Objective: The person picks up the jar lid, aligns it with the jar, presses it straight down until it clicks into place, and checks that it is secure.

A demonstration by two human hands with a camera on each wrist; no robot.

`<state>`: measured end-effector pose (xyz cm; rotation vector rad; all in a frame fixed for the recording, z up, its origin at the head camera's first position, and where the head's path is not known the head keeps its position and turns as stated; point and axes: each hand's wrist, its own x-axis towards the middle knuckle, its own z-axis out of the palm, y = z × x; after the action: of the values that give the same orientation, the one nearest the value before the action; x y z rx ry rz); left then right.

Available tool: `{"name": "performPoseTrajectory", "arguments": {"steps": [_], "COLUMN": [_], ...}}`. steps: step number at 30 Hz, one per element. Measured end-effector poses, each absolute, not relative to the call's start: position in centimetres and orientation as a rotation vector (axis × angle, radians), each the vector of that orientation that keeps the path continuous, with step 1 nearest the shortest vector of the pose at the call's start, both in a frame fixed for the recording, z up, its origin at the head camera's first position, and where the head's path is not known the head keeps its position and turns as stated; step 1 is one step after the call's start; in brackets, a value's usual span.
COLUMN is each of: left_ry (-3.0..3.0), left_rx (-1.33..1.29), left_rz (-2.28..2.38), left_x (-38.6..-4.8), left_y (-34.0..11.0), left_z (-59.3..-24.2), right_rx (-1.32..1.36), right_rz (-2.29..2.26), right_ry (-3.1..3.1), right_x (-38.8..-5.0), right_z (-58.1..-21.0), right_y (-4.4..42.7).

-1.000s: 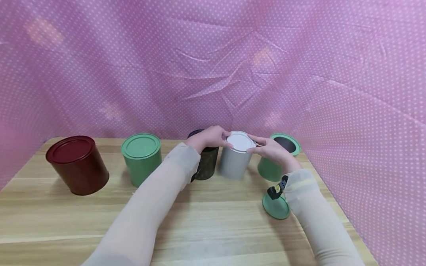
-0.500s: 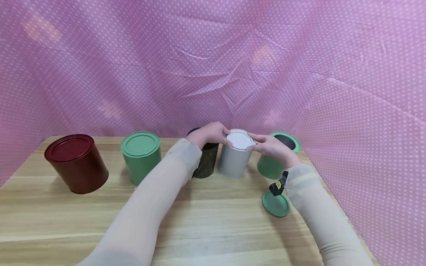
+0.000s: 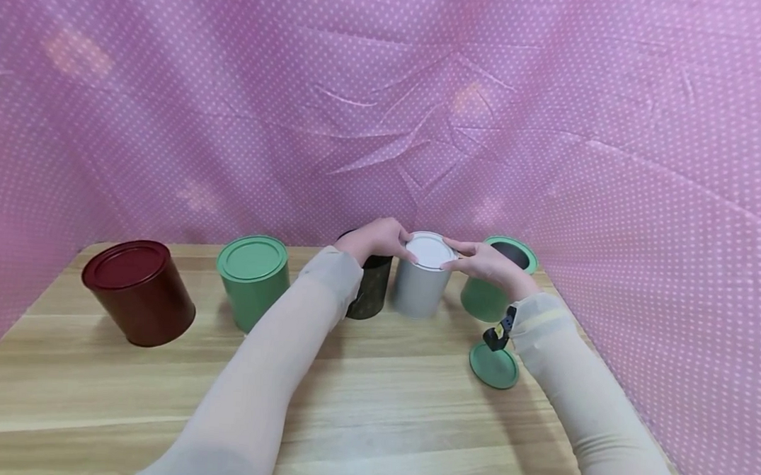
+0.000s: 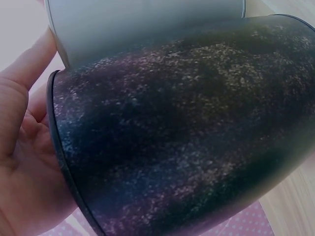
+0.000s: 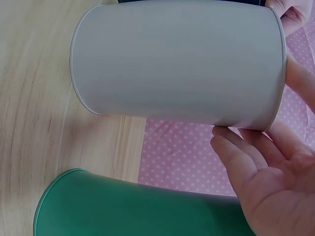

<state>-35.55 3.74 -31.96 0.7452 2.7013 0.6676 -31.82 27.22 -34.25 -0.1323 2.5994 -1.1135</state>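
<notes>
A white-grey can (image 3: 418, 293) stands upright at the table's back, its white lid (image 3: 429, 252) seated on top. From the left, my left hand (image 3: 378, 240) grips the lid's rim with thumb and finger, reaching across the top of a dark mottled can (image 3: 369, 294). My right hand (image 3: 486, 265) grips the rim from the opposite side. In the right wrist view, fingertips of the right hand (image 5: 275, 167) touch the can's wall just below the rim. The left wrist view shows the left thumb (image 4: 34, 59) at the rim, while the dark can (image 4: 172, 132) hides much of the white one.
An uncovered green can (image 3: 482, 301) stands right of the white one, with a green lid (image 3: 494, 370) lying on the table in front. Further left are a lidded green can (image 3: 253, 299) and a dark red can (image 3: 151, 305). Pink dotted cloth (image 3: 385, 124) hangs behind the wooden table (image 3: 372, 421).
Both hands keep their places at the white lid's rim. The whole scene shifts very slightly in the head view; the cans and the loose green lid stay where they were.
</notes>
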Motion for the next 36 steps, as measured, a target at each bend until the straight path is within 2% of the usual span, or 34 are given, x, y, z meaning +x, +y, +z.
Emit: {"name": "performPoseTrajectory", "arguments": {"steps": [20, 28, 36], "left_ry": [2.692, 2.766, 2.880], "left_rx": [0.776, 0.831, 0.827], "left_rz": [0.620, 0.458, 0.540], "left_x": [-35.7, -35.7, -33.6], "left_y": [3.5, 4.0, 4.6], "left_z": [-31.7, -31.1, -31.6], "right_rx": [-0.168, -0.235, -0.350], "right_rz": [-1.041, -1.044, -1.274], "right_ry": [2.631, 2.655, 2.647], "right_x": [-31.8, -31.8, -30.2], "right_z": [-34.0, -33.3, -34.8], "right_y": [27.1, 26.9, 28.1]}}
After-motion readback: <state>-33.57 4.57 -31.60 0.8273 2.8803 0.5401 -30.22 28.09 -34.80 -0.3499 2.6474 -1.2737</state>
